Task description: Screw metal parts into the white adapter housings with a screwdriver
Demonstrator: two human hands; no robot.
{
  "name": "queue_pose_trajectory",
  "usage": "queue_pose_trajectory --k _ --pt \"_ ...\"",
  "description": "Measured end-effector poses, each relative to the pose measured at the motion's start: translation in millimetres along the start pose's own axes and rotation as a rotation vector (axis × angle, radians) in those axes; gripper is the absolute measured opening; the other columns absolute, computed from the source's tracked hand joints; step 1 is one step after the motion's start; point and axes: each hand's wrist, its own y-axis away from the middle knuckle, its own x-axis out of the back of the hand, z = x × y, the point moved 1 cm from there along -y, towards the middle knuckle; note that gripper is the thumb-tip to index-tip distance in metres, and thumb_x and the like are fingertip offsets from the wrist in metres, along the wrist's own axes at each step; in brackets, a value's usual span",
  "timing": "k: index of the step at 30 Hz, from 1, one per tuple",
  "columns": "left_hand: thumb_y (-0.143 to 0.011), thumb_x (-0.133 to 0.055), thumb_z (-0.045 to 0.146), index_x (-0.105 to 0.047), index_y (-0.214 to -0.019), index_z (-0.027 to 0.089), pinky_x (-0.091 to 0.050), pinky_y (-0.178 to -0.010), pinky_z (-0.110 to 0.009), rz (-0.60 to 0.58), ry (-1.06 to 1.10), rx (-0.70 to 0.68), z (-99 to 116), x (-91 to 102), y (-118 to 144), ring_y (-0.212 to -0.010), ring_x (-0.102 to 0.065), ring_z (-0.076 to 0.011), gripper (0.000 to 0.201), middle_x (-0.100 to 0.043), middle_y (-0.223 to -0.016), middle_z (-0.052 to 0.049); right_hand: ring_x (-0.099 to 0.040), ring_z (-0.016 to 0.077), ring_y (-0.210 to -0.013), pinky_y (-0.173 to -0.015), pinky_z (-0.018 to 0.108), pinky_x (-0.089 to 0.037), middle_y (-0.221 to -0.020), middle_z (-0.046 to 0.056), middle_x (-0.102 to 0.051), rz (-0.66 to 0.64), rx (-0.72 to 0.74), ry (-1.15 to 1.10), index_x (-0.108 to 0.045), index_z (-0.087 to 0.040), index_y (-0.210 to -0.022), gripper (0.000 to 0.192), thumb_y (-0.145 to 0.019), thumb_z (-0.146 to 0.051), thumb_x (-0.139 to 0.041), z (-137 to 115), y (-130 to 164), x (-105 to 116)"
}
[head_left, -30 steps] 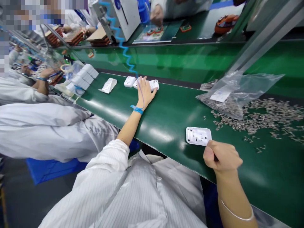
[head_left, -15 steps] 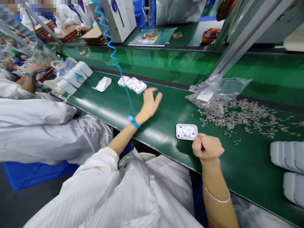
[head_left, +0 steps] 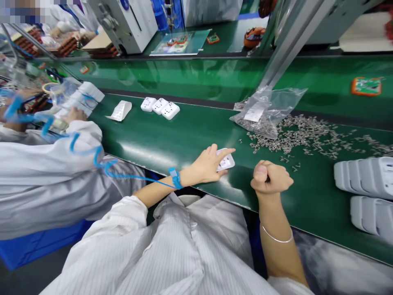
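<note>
My left hand [head_left: 206, 165], with a blue strap on its wrist, lies over a white plastic socket cover [head_left: 228, 161] on the green bench. Its thumb and fingers span the cover's near and far edges, hiding the left part. To the right, my right hand [head_left: 272, 177] is closed in a fist above the bench, apart from the cover. Whatever the fist may hold is hidden. Small metal pieces [head_left: 302, 133] lie in a loose heap beyond it, beside a clear plastic bag [head_left: 267, 121] containing more.
Three white socket covers [head_left: 160, 106] sit in a row at the far left, beside a curled white paper [head_left: 120, 110]. Stacked grey-white housings [head_left: 362, 176] stand at right. A metal post [head_left: 287, 49] rises behind the bag. A blue coiled cord [head_left: 123, 175] stretches left from my wrist.
My left hand has moved right and toward me, onto the socket cover. My right hand has come away from the cover and stays closed. The coiled cord has swung toward me.
</note>
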Motion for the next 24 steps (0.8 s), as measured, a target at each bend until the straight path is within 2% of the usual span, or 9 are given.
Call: queue_pose_trajectory --k 2,4,6,8,10,11,17,21,24 --pt "-0.095 -0.056 0.046 -0.039 -0.152 0.033 -0.048 -0.091 -0.049 -0.056 0.006 0.03 -10.9 11.3 3.9 -0.101 -0.054 -0.0299 0.061 -0.05 -0.113 -0.012 -0.041 0.0079 -0.039 -0.044 0.023 -0.036 -0.047 -0.005 -0.044 -0.035 0.024 -0.035 -0.038 -0.021 -0.064 0.026 -0.082 -0.009 -0.053 -3.6 -4.0 -0.7" --pt "-0.096 -0.055 0.048 -0.047 -0.143 0.036 -0.048 -0.095 -0.049 -0.02 0.148 0.038 -28.1 19.9 2.9 -0.103 -0.055 -0.028 0.049 -0.05 -0.112 -0.009 -0.038 0.0074 -0.039 -0.043 0.023 -0.035 -0.047 -0.005 -0.041 -0.054 0.031 -0.056 -0.037 -0.021 -0.063 0.028 -0.082 -0.008 -0.053 -6.5 -6.9 -1.1" --pt "-0.095 -0.059 0.046 -0.043 -0.135 0.03 -0.048 -0.099 -0.043 0.224 0.394 0.103 -54.9 24.2 -2.9 -0.108 -0.056 -0.0238 0.045 -0.049 -0.116 -0.007 -0.037 0.0073 -0.04 -0.043 0.024 -0.035 -0.047 -0.005 -0.041 -0.066 0.019 -0.071 -0.037 -0.021 -0.062 0.029 -0.083 -0.008 -0.053 -8.4 -8.1 -1.1" --pt "-0.091 -0.067 0.038 -0.033 -0.128 0.026 -0.048 -0.1 -0.037 0.572 0.565 0.261 -88.6 22.7 -9.5 -0.109 -0.057 -0.0195 0.051 -0.046 -0.12 -0.008 -0.037 0.0074 -0.041 -0.044 0.024 -0.034 -0.048 -0.005 -0.041 -0.09 0.008 -0.088 -0.037 -0.021 -0.062 0.029 -0.083 -0.008 -0.052 -9.6 -8.3 -1.1" --pt "-0.084 -0.074 0.031 -0.028 -0.12 0.024 -0.046 -0.103 -0.036 0.804 0.539 0.423 -120.4 16.7 -13.9 -0.112 -0.056 -0.0191 0.059 -0.044 -0.122 -0.009 -0.037 0.0076 -0.041 -0.044 0.024 -0.033 -0.048 -0.005 -0.04 -0.125 0.008 -0.118 -0.037 -0.021 -0.063 0.029 -0.082 -0.007 -0.053 -10.9 -8.2 -1.3" --pt "-0.081 -0.076 0.028 -0.029 -0.116 0.023 -0.044 -0.106 -0.037 0.832 0.462 0.479 -133.0 13.3 -15.4 -0.116 -0.055 -0.0205 0.058 -0.044 -0.122 -0.01 -0.037 0.0077 -0.042 -0.044 0.024 -0.032 -0.049 -0.006 -0.039 -0.144 0.008 -0.138 -0.036 -0.022 -0.064 0.029 -0.082 -0.006 -0.053 -11.8 -8.4 -1.6" --pt "-0.085 -0.068 0.038 -0.046 -0.116 0.014 -0.025 -0.12 -0.055 0.581 -0.081 0.667 -166.1 13.1 -28.3 -0.13 -0.046 -0.0351 0.045 -0.051 -0.124 -0.018 -0.03 0.0079 -0.042 -0.044 0.025 -0.026 -0.048 -0.007 -0.032 -0.226 0.01 -0.219 -0.033 -0.022 -0.062 0.033 -0.083 -0.005 -0.052 -18.8 -15.0 -4.9" --pt "-0.089 -0.061 0.043 -0.049 -0.127 0.01 -0.019 -0.123 -0.058 0.573 -0.16 0.721 -181.4 31.0 -40.1 -0.137 -0.041 -0.039 0.052 -0.05 -0.136 -0.022 -0.028 0.0084 -0.043 -0.044 0.027 -0.024 -0.046 -0.007 -0.032 -0.27 0.043 -0.171 -0.031 -0.022 -0.057 0.036 -0.085 -0.01 -0.049 -25.2 -22.3 -6.4" --pt "-0.091 -0.058 0.048 -0.04 -0.137 0.006 -0.005 -0.125 -0.063 0.619 -0.127 0.679 -181.8 36.8 -37.8 -0.151 -0.02 -0.0432 0.065 -0.031 -0.154 -0.027 -0.03 0.0079 -0.043 -0.044 0.026 -0.024 -0.046 -0.007 -0.035 -0.257 0.064 -0.119 -0.034 -0.021 -0.056 0.033 -0.085 -0.013 -0.048 -30.7 -25.7 -7.6"
